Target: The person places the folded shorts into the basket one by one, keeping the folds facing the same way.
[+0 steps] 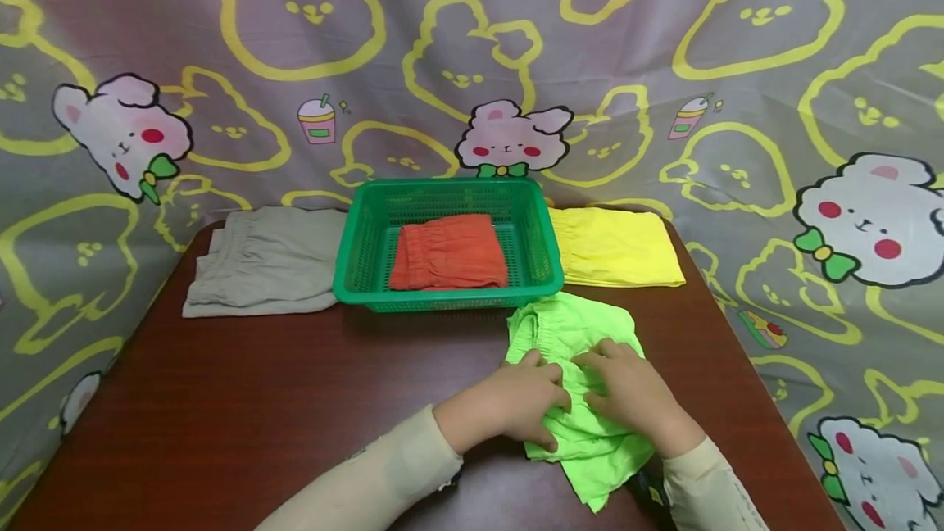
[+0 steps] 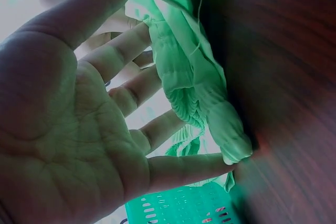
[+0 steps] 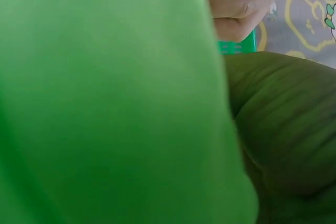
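Head view, near to far: left hand [image 1: 527,400], fingers spread and unclenched, touching lime-green garment [image 1: 578,437]; right hand [image 1: 636,393], fingers bent on the same cloth, pinching or merely resting, cannot tell. Lime-green garment: rumpled, on table [image 1: 258,400], near green basket's [image 1: 450,298] right front corner. Step, as judged: straightening or folding; next move seemingly calls for tucking the loose near corner. Orange garment [image 1: 453,252], inside basket. Grey garment [image 1: 273,260], left; yellow garment [image 1: 619,248], right.
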A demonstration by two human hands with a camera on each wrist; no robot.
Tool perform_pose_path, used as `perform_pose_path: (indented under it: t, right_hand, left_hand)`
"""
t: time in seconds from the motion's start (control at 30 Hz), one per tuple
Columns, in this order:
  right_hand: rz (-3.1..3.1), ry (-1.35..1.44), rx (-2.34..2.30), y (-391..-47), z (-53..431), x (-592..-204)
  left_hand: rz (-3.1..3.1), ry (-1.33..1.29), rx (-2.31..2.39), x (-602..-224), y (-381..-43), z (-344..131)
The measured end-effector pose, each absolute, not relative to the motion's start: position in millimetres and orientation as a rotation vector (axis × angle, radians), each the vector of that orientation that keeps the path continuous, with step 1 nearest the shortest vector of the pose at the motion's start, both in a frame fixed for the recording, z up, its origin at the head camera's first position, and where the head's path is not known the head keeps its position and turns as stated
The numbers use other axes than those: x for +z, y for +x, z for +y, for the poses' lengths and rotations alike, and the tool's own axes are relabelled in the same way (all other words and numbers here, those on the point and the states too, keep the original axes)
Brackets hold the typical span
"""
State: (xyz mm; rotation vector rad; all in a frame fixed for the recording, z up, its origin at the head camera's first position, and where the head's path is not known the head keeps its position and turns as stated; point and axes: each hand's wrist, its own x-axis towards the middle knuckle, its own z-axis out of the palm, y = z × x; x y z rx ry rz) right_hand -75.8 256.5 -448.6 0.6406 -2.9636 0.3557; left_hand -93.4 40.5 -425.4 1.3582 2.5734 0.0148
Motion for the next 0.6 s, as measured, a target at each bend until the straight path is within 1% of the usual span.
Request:
perform_pose_path:
  t: [0.6]
  right_hand:
    - [-2.979, 0.614, 0.292, -65, 224, -452]
  left_hand:
    - [2.566, 1.347, 0.077, -426, -86, 11]
